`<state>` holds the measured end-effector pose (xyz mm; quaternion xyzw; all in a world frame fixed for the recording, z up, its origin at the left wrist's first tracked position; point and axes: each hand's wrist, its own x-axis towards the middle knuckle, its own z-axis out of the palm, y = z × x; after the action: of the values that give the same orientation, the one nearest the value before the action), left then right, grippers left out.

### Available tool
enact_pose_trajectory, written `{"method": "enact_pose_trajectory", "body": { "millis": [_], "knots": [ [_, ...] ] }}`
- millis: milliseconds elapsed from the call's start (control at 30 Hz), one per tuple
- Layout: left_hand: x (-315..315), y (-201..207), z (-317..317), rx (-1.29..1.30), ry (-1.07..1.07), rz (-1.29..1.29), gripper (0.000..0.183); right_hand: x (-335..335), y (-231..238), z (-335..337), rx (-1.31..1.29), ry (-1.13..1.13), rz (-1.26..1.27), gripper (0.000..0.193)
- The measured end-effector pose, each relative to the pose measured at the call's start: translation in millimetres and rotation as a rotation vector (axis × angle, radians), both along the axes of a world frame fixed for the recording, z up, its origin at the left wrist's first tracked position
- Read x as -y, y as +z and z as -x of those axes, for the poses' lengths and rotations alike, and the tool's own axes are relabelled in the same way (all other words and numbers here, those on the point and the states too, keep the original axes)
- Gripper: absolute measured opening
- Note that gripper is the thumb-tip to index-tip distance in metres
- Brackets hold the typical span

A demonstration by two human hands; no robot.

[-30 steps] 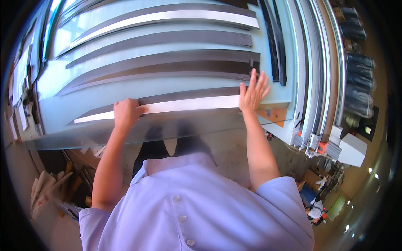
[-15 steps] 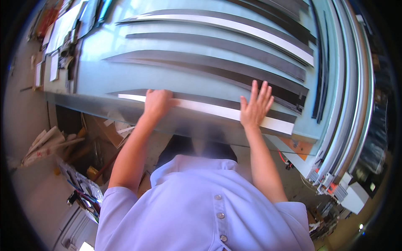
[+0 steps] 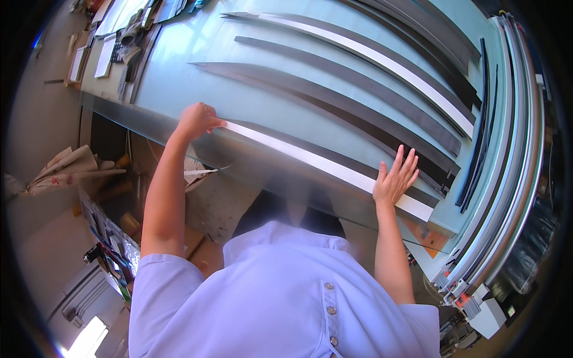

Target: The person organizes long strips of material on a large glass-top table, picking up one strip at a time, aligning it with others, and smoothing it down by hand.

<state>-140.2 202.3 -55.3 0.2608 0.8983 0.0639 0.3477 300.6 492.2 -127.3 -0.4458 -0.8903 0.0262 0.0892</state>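
A long white strip (image 3: 310, 156) lies along the near edge of the glass-topped table, beside a dark grey strip (image 3: 334, 154). At the white strip's left end is my left hand (image 3: 199, 121), its fingers bent and closed on that end. My right hand (image 3: 394, 179) rests across both strips near their right end, fingers stretched out and palm down. Just beyond it lies a wider dark strip (image 3: 334, 116) with a pointed left end.
Further dark strips (image 3: 352, 89) and another white-edged strip (image 3: 382, 56) lie across the table (image 3: 167, 83). Metal rails (image 3: 513, 155) run along its right side. Papers and tools (image 3: 128, 39) lie at the far left. Crumpled material (image 3: 71, 170) is on the floor.
My left hand has slid left along the white strip to its left end. My right hand stays flat near the right end. The whole view has turned a little.
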Motion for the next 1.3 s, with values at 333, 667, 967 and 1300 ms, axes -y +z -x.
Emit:
{"method": "enact_pose_trajectory", "body": {
  "millis": [333,667,967,1300],
  "knots": [
    [2,3,-2,0.001,0.038,-0.007,0.029,0,-1,1,-0.028,0.013,-0.011,0.071],
    [-5,8,-4,-0.203,-0.185,0.114,0.037,-1,0,1,-0.02,0.004,-0.009,0.072],
    [13,1,22,-0.136,-0.003,0.186,0.038,0,0,-1,-0.025,-0.002,-0.014,0.071],
    [38,-12,21,-0.574,0.063,-0.043,0.038,-4,4,-9,-0.27,-0.007,0.049,0.068]
  ]
}}
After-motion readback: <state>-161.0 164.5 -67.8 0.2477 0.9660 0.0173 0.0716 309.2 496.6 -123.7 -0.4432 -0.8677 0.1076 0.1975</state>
